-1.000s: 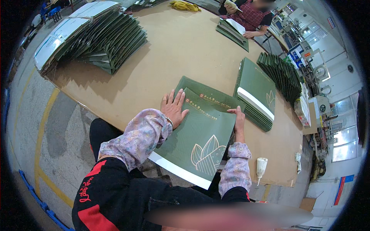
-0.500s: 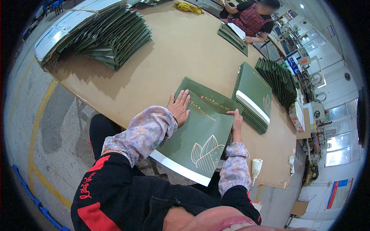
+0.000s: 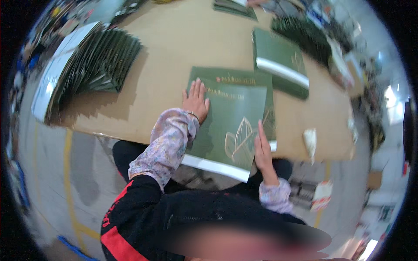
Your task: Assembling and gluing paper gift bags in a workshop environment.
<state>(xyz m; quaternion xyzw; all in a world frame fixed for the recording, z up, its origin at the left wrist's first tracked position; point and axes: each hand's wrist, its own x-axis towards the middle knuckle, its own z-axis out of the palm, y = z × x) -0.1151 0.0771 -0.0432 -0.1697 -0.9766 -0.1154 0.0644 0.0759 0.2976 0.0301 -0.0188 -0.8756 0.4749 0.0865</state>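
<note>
A green paper sheet point(image 3: 226, 126) with a gold leaf drawing and a white lower strip lies before me, its lower edge reaching past the table edge. Beneath it, a similar green sheet point(image 3: 268, 98) shows along the top and right side. My left hand point(image 3: 196, 103) is open, its palm and fingers laid flat on the upper left of the top sheet. At the lower right edge of that sheet, my right hand point(image 3: 263, 152) stands on its side with fingers stretched out, open, touching or very close to the edge.
Right of the sheets is a stack of green folded pieces point(image 3: 278, 50) with a white band. A white squeeze bottle point(image 3: 310, 141) lies near the table's right front. Fanned green pieces point(image 3: 104, 61) stand at left. Another person's hand point(image 3: 256, 2) shows at the far edge.
My view has turned. My right hand has left the top sheet's upper right corner and moved down its right edge. The lower sheet now shows more on the right. My left hand remains flat.
</note>
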